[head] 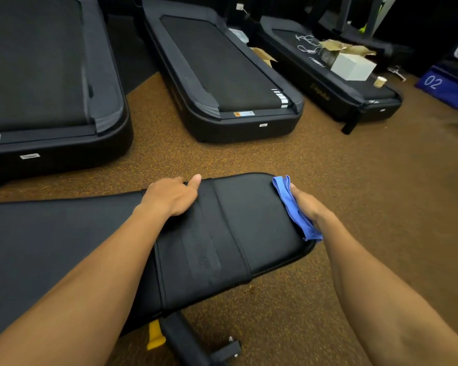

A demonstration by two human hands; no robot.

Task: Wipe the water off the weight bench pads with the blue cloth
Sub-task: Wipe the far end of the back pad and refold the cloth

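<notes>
Blue cloth [295,207] was what we held in our right hand [308,206], bunched and pressed against the right end of the black bench pad [249,223], draped along its rounded edge from far to near. Our fingers lay behind the cloth, so we could not tell how tightly they curled round it. Our left hand [171,195] gripped the far edge of the same pad, thumb up on the top surface, fingers curled over the edge out of sight. A longer pad [50,241] ran off to the left, touching the first at a seam. Below the near edge we saw a yellow part [155,336] on the bench frame [188,342]. Beyond lay speckled brown floor [354,167], then three black treadmills [222,72] side by side, the rightmost carrying a white box [353,66].
</notes>
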